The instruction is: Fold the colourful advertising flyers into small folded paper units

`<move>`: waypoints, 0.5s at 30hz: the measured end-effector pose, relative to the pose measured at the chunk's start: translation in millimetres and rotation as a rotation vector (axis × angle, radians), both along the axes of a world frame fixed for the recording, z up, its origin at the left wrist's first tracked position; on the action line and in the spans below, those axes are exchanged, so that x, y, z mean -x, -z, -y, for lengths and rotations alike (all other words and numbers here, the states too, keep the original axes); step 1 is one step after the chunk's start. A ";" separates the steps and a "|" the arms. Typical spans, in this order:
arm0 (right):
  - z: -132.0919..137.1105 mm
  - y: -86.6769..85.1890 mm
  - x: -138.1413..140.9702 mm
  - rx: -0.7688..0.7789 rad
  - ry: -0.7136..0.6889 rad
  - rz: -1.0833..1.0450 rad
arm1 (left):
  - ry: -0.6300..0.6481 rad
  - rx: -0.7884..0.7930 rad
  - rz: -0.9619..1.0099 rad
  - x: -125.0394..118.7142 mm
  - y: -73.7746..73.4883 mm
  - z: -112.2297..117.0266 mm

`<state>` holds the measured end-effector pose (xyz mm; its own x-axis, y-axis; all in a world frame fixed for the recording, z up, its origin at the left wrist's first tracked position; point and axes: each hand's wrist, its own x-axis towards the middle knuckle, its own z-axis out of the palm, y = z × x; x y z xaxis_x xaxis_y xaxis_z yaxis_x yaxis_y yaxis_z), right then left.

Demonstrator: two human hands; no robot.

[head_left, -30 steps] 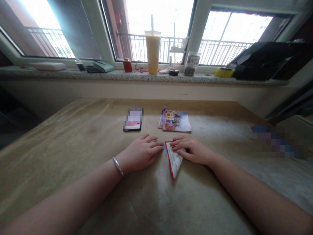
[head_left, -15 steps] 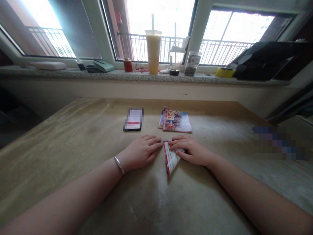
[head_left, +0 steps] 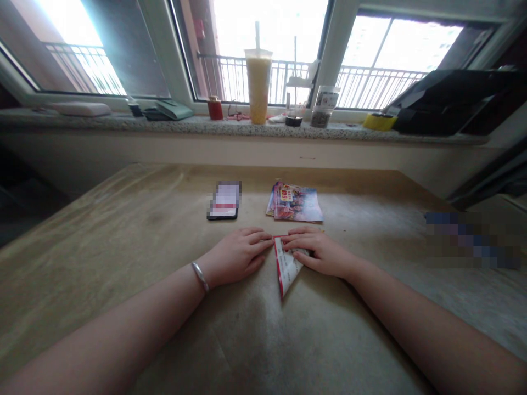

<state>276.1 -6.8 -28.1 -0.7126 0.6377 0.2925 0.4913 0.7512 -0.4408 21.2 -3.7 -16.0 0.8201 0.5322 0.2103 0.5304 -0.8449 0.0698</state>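
A folded paper [head_left: 286, 269] with a red edge and white printed face lies on the table [head_left: 123, 247] as a narrow triangle pointing toward me. My right hand [head_left: 319, 253] lies flat on its upper part, fingers stretched out and pressing it down. My left hand [head_left: 236, 255], with a silver bracelet at the wrist, rests flat on the table just left of the paper, fingertips at its top corner.
A phone [head_left: 224, 202] and a small stack of colourful leaflets [head_left: 294, 203] lie farther back on the table. On the windowsill stand a tall cup of yellow drink with a straw [head_left: 258, 85], a small red can [head_left: 214, 108], a jar [head_left: 323, 107] and a black device [head_left: 448, 101].
The paper triangle has become narrower, its left edge folded in toward the right. Both hands stay flat at nearly the same spots.
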 end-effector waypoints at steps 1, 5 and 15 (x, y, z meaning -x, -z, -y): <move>0.0 -0.2 0.0 -0.001 0.000 0.003 | -0.003 0.004 -0.002 -0.4 -0.3 0.1; 0.0 -0.5 0.0 0.004 0.003 0.006 | -0.005 0.022 -0.007 -1.4 -1.1 -0.1; -0.9 1.8 -0.8 0.008 0.011 0.003 | 0.007 0.026 0.009 -3.9 0.0 1.3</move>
